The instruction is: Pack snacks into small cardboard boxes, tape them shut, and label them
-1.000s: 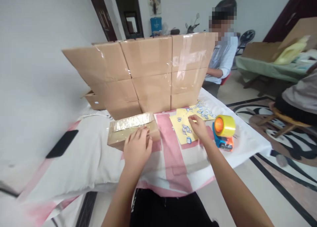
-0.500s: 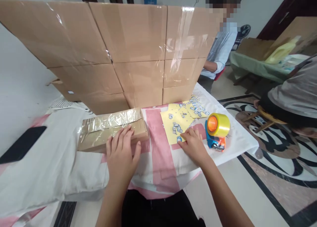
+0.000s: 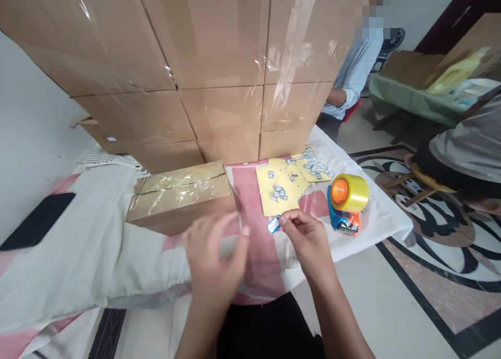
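Between the thumb and fingers of my right hand (image 3: pixel 307 236) is a small blue-edged white piece (image 3: pixel 274 224), pinched just off the near edge of a yellow sheet (image 3: pixel 268 194). Similar small pieces (image 3: pixel 279 193) lie loose on that sheet, and more cover another yellow sheet (image 3: pixel 315 163) behind it. My left hand (image 3: pixel 215 254) is smeared by motion, its thumb apart from its fingers, and seems to hold nothing. It hovers in front of the taped cardboard box (image 3: pixel 182 202), to the left of my right hand.
A tape dispenser with a yellow roll (image 3: pixel 348 197) stands at the table's right. Large joined cardboard panels (image 3: pixel 219 46) rise at the back. A black phone (image 3: pixel 37 220) lies on the left. One person (image 3: pixel 348 82) is behind the panels, another (image 3: pixel 465 150) sits at right.
My right hand has lifted the small blue-edged white piece from the yellow sheet and drawn it nearer. My left hand has left the box top and moved right toward it.
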The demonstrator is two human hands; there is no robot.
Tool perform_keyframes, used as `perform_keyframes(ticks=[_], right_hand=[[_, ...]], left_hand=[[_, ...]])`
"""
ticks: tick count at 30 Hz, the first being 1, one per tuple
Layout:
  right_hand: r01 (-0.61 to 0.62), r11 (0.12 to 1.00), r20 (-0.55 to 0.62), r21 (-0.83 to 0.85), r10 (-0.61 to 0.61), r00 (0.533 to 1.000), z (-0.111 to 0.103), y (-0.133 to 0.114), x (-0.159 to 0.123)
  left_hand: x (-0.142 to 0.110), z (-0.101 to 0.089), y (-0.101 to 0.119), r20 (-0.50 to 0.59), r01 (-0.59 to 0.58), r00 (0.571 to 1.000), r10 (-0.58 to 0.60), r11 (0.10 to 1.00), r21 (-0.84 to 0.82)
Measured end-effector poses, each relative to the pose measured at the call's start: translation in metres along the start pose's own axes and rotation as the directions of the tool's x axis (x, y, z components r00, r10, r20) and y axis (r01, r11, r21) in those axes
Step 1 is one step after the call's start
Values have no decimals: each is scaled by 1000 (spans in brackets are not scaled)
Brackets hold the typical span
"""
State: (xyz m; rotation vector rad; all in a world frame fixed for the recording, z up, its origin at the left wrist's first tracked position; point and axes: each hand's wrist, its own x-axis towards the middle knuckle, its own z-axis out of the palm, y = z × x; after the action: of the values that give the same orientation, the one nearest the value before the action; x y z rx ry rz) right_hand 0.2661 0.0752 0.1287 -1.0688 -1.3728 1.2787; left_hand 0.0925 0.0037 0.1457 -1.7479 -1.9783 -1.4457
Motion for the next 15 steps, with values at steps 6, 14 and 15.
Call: perform_keyframes(ticks=[6,14,15], right_hand=[[-22,988,103,151,6,995,19,-31,-35],[2,996,271,93,-27,962,17,-48,-58],[15,997,288,72,-35,957,17,-50,-60]], left_hand=[[-14,-8,31,253,264,951,-177,891,-368],[-18,-32,31,419,487,862,-286,696,-527],[-19,-34,31,418,486,862,-286,697,-526]])
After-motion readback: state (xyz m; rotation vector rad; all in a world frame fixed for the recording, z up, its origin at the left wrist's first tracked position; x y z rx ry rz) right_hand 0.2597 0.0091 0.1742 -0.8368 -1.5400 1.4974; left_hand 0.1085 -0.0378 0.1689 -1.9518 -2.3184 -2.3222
